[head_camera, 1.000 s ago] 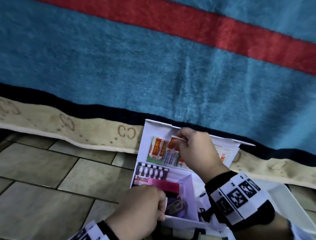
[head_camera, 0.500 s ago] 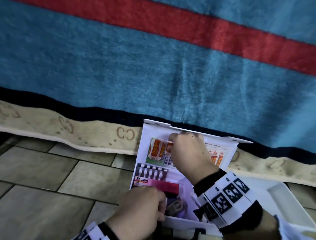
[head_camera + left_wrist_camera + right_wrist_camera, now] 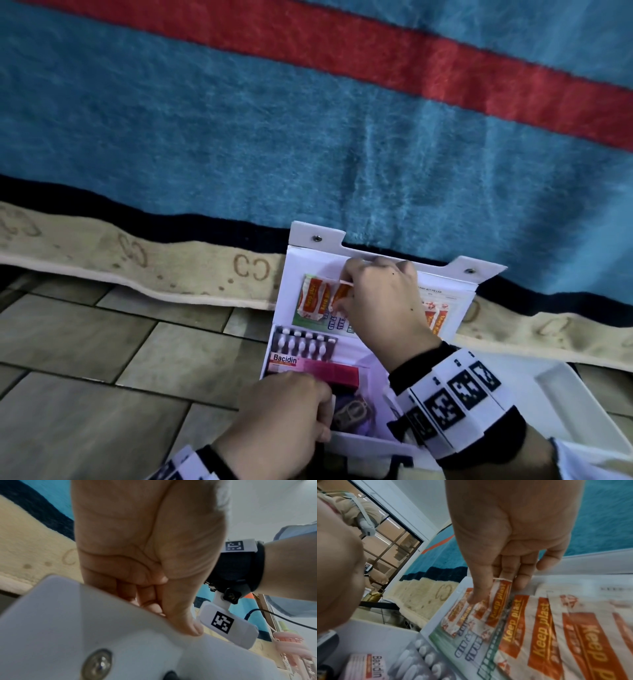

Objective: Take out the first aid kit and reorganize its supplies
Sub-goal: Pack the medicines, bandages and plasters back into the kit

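Note:
The white first aid kit (image 3: 317,255) lies open on the floor, its lid leaning back against a blanket. My right hand (image 3: 346,291) pinches the top of an orange "Keep plast" plaster strip (image 3: 500,599) against the inside of the lid, beside other plaster strips (image 3: 311,298). My left hand (image 3: 322,411) grips the kit's near wall (image 3: 85,628), thumb outside and fingers curled over the rim. Inside lie a blister pack of white pills (image 3: 305,344) and a pink Bacidin box (image 3: 308,368). A dark item under the left hand is partly hidden.
A blue blanket with a red stripe (image 3: 308,137) and a beige border hangs behind the kit. A white tray (image 3: 565,404) sits to the right of the kit. Grey floor tiles (image 3: 102,359) spread to the left.
My right hand has shifted slightly left and up along the lid, still pinching the plaster strip. The left hand has kept its grip on the kit's wall.

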The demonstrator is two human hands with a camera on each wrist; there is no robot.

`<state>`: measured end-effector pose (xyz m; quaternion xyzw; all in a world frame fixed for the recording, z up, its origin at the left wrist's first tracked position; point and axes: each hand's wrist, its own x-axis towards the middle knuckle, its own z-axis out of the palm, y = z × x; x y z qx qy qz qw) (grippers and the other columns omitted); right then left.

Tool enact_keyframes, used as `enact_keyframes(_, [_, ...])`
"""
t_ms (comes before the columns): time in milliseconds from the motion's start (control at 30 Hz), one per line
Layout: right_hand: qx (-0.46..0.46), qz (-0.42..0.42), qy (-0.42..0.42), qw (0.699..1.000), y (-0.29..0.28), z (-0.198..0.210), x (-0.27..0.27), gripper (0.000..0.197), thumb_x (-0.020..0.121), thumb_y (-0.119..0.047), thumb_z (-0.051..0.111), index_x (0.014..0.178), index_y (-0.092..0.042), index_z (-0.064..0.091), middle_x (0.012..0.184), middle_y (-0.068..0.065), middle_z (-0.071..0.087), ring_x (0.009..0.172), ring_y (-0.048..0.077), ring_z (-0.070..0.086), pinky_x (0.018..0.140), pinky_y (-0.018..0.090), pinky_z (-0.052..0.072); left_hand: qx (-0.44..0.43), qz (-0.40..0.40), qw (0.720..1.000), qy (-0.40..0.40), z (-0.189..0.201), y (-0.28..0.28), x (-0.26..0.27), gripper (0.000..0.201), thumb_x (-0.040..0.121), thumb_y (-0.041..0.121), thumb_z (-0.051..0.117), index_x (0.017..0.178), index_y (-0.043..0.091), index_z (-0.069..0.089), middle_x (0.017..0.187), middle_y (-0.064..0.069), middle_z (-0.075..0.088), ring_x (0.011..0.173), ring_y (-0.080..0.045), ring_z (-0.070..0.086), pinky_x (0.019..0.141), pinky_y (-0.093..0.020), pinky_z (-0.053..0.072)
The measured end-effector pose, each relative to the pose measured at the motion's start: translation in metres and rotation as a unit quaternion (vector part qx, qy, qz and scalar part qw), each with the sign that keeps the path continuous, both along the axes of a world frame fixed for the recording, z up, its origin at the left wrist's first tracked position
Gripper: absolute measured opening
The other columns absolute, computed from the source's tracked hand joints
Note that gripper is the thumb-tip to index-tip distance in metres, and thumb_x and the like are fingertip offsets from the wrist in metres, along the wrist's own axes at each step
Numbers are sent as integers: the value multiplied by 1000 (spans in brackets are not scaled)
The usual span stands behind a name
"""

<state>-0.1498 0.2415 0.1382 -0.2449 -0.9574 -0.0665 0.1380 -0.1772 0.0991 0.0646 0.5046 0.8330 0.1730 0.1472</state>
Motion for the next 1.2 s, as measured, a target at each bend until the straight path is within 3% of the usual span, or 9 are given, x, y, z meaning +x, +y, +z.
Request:
enact_keyframes(100, [3, 2, 1, 1000, 4, -1, 0, 14, 75, -12, 66, 84, -23, 66, 83, -3, 65, 100, 19, 52, 67, 31, 9, 2, -3, 1000, 4, 0, 0, 0, 20, 75, 32, 67, 94, 27, 63, 99, 11, 67, 94, -5, 59, 76, -20, 42])
enact_keyframes(267, [39, 14, -40, 998, 5, -1, -1, 20, 78, -9, 61, 88, -21, 72, 83, 0, 68, 107, 22, 52, 78, 34, 15, 4, -5, 1000, 10, 3, -2, 1, 18, 76, 32, 66, 94, 27, 63, 99, 10, 68, 94, -5, 59, 76, -21, 43])
enact_keyframes(567, [27, 2, 6, 1000, 5, 1, 4, 12, 73, -16, 69, 80, -26, 68, 84, -8, 67, 95, 15, 54, 69, 32, 11, -15, 1, 1000, -7, 7, -3, 3, 17, 78, 31, 66, 93, 26, 62, 97, 9, 68, 94, -7, 59, 77, -22, 45])
enact_keyframes(700, [-41, -5, 63, 997, 5, 22, 24, 25, 82, -30, 65, 107, -30, 65, 105, -10, 66, 107, 16, 51, 85, 30, 20, -47, -11, 997, 61, 13, 1, 12, 16, 84, 27, 60, 99, 23, 60, 108, 6, 63, 103, -14, 58, 83, -24, 46])
enact_keyframes(800, [-134, -45, 130, 981, 8, 34, 60, 28, 81, -39, 68, 107, -31, 64, 87, -11, 67, 96, 14, 58, 93, 33, 39, -76, -7, 992, 99, 18, 5, 21, 20, 85, 17, 51, 103, 21, 57, 110, 5, 62, 106, -18, 57, 85, -28, 47])
enact_keyframes(867, [-198, -78, 160, 964, 12, 33, 92, 24, 78, -36, 73, 100, -28, 67, 72, -13, 62, 78, 11, 60, 80, 29, 46, -85, -2, 990, 112, 23, 4, 25, 21, 82, 15, 49, 100, 22, 57, 105, 4, 65, 101, -17, 60, 84, -28, 50])
enact_keyframes(1033, [-253, -213, 170, 928, 34, 7, 205, 13, 74, -24, 77, 84, -22, 69, 57, -11, 59, 55, 1, 55, 57, 15, 41, -64, -58, 987, 137, 31, 12, 38, 24, 83, 12, 46, 99, 26, 58, 105, 7, 60, 102, -16, 57, 79, -26, 45])
enact_keyframes(1133, [-256, -319, 76, 909, 39, -17, 272, 17, 74, -24, 77, 90, -21, 71, 68, -8, 64, 61, 6, 53, 51, 10, 35, -43, -106, 987, 116, 29, 28, 51, 19, 79, 12, 52, 88, 27, 58, 93, 8, 58, 91, -16, 57, 74, -28, 49])
enact_keyframes(1200, [-264, -362, -2, 894, 36, -35, 308, 22, 75, -29, 76, 95, -22, 71, 87, -6, 69, 74, 11, 56, 60, 18, 36, -27, -123, 985, 114, 27, 40, 64, 16, 80, 18, 57, 90, 30, 60, 94, 10, 59, 90, -13, 58, 75, -29, 50])
